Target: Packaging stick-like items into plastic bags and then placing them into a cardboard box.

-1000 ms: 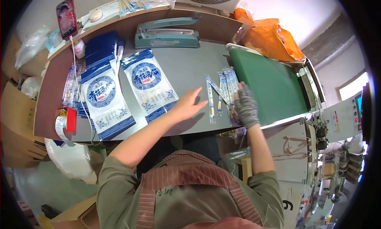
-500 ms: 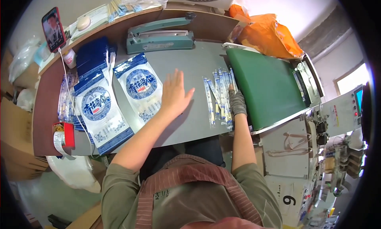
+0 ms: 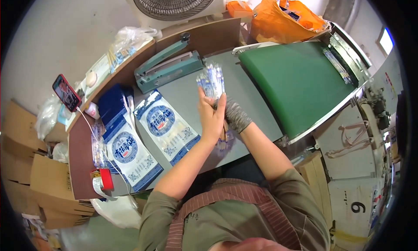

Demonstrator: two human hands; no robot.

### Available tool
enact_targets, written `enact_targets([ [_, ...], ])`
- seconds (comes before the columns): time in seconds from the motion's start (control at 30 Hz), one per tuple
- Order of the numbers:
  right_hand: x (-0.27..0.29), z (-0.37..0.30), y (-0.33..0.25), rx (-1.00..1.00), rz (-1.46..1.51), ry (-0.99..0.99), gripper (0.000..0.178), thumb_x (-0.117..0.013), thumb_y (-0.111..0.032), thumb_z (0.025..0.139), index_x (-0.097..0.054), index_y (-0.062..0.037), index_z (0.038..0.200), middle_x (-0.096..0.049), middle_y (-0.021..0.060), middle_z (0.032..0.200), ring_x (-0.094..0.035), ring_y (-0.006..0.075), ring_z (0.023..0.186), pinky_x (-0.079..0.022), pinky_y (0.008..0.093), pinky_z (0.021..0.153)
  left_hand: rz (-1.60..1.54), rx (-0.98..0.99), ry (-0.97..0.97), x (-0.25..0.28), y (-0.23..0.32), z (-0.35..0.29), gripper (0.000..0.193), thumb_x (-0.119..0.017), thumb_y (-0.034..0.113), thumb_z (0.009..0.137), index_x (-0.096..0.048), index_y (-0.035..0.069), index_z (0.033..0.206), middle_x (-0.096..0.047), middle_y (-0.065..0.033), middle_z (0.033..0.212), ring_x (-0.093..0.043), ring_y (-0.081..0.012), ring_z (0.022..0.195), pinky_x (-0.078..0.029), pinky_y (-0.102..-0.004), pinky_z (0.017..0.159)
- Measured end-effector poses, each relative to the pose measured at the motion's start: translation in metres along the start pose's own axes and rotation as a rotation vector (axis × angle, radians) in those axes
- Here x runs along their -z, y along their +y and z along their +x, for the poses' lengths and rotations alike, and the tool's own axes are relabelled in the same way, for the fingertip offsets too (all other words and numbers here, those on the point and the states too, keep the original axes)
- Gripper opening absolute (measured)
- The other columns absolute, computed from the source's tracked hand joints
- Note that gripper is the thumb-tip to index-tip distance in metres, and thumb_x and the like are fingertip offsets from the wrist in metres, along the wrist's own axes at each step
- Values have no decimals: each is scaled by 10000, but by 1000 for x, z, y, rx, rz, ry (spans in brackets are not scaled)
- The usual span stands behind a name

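Observation:
Above the middle of the grey table, my two hands grip a bundle of wrapped chopsticks (image 3: 214, 80) in clear sleeves with blue print. The bare left hand (image 3: 212, 118) presses on the bundle from the left, thumb across the front. On the other side is my right hand (image 3: 235, 114) in a grey knitted glove; its fingers are partly hidden behind the bundle. The bundle's lower ends stick out below the hands. To the left lie two flat white-and-blue printed bags, the nearer bag (image 3: 172, 131) and the farther-left bag (image 3: 130, 153).
At the back stands a teal bar sealer (image 3: 167, 70), its arm raised. A green conveyor belt (image 3: 287, 85) lies right, with more wrapped sticks (image 3: 337, 66) at its far end. Dark blue bags (image 3: 114, 105), a red tape dispenser (image 3: 102, 180) and a propped phone (image 3: 66, 92) with a cable sit left.
The loose wrapped chopsticks beside the belt have been gathered up and lifted to the table's middle. My left hand, spread before, has closed on the bundle. The view has shifted; wrapped sticks show on the belt.

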State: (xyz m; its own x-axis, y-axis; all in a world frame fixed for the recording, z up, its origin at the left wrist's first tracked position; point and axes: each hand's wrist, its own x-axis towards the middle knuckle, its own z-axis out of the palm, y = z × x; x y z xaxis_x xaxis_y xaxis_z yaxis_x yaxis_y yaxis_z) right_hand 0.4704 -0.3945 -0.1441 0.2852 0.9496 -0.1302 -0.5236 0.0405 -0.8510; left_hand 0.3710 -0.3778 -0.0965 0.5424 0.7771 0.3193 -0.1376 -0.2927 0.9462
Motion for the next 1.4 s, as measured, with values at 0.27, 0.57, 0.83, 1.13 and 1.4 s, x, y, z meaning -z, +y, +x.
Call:
enact_targets([
  [0.27,-76,-87,-123,321,-330,-90,720,-825,-371,677,-527,7,1212,-606,109,1070,-573,191,985,-476,317,874,219,-613,-58,14,71,3,1091,-695,569,759,-123,-44,1457,-296,-218,1401,-308,-309,1258,-273,-426,1054],
  [0.57,-37,-80,-80,693,-740,-9,806,-853,-244,639,-448,-69,1313,-592,84,1104,-576,176,1035,-462,318,921,-5,-33,-380,28,7,-11,912,-808,288,688,-275,20,1379,-456,-148,1285,-506,-232,1140,-420,-364,967],
  [0.83,-112,-129,-50,890,-429,118,955,-838,-266,670,-296,-61,1428,-402,171,1384,-437,257,1220,-432,394,967,-403,368,-651,69,49,-95,295,-712,164,772,-595,33,1009,-640,-60,852,-621,-131,805,-495,-272,716],
  [1.13,-113,-104,5,-120,-503,-475,135,-690,-134,802,-675,-16,867,-674,64,858,-625,148,826,-498,285,767,408,220,-372,167,61,-171,406,-689,319,838,-596,16,1092,-624,-120,1065,-599,-280,997,-462,-364,875],
  [1.4,-138,-102,33,-145,-420,-455,176,-658,-163,830,-657,-9,915,-662,69,860,-618,137,832,-490,271,769,1231,-67,21,303,17,-197,256,-656,33,730,-603,26,980,-635,-106,960,-624,-313,841,-515,-379,747],
])
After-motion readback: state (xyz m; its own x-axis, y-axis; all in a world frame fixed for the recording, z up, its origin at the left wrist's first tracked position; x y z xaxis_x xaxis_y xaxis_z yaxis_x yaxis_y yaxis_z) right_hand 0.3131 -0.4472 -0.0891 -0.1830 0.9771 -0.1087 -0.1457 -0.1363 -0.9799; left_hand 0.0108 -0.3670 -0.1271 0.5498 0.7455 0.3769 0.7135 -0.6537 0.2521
